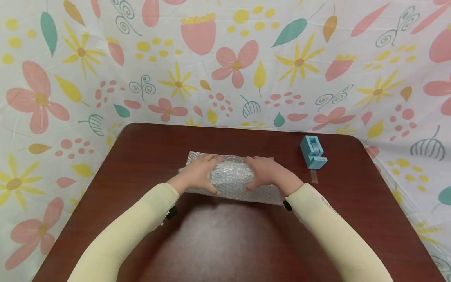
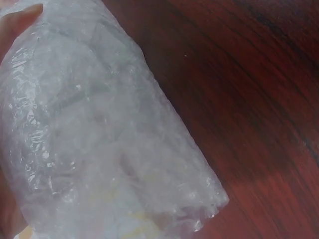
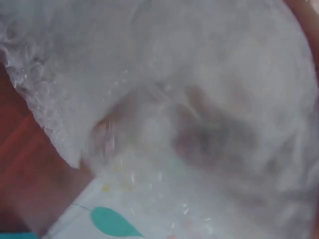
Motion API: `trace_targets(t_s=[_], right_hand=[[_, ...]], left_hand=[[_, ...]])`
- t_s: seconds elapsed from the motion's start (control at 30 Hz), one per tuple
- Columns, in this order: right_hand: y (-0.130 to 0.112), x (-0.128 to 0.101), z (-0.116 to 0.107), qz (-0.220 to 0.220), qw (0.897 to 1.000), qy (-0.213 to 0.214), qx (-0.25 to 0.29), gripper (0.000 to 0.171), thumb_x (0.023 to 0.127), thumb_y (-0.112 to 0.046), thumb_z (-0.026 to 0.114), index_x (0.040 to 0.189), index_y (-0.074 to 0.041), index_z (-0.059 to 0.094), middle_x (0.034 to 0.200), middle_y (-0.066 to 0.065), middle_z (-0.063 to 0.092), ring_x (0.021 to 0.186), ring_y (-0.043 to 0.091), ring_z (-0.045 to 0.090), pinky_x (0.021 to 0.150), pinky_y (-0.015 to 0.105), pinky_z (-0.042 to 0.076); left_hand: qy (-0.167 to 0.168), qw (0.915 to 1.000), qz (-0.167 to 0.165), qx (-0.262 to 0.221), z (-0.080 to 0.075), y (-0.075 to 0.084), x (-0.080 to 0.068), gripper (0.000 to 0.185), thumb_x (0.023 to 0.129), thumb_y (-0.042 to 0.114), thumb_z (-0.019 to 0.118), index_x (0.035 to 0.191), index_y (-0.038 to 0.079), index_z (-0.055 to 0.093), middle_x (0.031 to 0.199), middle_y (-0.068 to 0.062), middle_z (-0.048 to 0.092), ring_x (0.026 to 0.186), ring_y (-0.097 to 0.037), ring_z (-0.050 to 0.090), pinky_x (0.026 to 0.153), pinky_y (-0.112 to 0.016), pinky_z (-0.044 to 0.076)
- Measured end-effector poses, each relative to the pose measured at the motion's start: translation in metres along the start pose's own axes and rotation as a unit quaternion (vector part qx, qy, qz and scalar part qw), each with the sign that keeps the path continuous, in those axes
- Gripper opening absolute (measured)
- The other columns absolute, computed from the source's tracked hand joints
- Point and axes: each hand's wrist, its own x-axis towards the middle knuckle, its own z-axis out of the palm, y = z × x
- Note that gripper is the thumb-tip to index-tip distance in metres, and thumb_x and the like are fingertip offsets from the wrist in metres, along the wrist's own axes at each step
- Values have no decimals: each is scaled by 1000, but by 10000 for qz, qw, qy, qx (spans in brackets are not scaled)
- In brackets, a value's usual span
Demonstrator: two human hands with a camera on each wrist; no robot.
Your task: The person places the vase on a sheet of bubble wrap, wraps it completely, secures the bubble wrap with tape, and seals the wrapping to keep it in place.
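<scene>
A bundle of clear bubble wrap (image 1: 230,176) lies crosswise on the table in the head view, its loose ends spreading out flat to both sides. My left hand (image 1: 198,173) grips the bundle's left part, with the thumb on the near side and the fingers over the far side. On its right part, my right hand (image 1: 267,172) holds it the same way. The left wrist view shows the rounded bubble wrap (image 2: 99,124) close up, with a fingertip (image 2: 31,12) on its far edge. Cloudy layers of bubble wrap (image 3: 174,50) fill the right wrist view; what they enclose is hidden.
A light-blue tape dispenser (image 1: 309,150) stands on the right of the dark red-brown table (image 1: 225,243). A short strip of clear tape (image 1: 314,176) extends from its near end. Behind the table hangs a flower-patterned cloth (image 1: 232,94).
</scene>
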Motion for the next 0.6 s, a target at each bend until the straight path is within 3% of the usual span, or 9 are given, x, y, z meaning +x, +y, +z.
trace_targets(t_s=[0.2, 0.43, 0.6], right_hand=[[15, 2, 6, -176, 9982, -249, 515, 92, 77, -36, 81, 149, 5, 44, 145, 23, 58, 126, 40, 62, 105, 52, 52], [21, 10, 6, -193, 9925, -775, 924, 95, 76, -34, 80, 153, 5, 38, 152, 23, 51, 135, 40, 56, 110, 52, 49], [21, 14, 9, -296, 9898, -1005, 963, 93, 75, -33, 79, 151, 4, 41, 147, 20, 55, 133, 36, 57, 110, 49, 49]], left_hand=[[-58, 9992, 196, 344, 4, 3, 5, 110, 60, 51, 94, 152, 13, 47, 153, -16, 52, 143, -38, 48, 122, -52, 38], [-27, 9982, 244, 543, 4, 8, 3, 109, 62, 50, 94, 152, 11, 47, 153, -17, 52, 143, -38, 48, 122, -53, 38], [124, 9973, 351, 632, 8, 9, 0, 110, 61, 52, 94, 152, 12, 47, 153, -18, 51, 142, -40, 48, 121, -54, 39]])
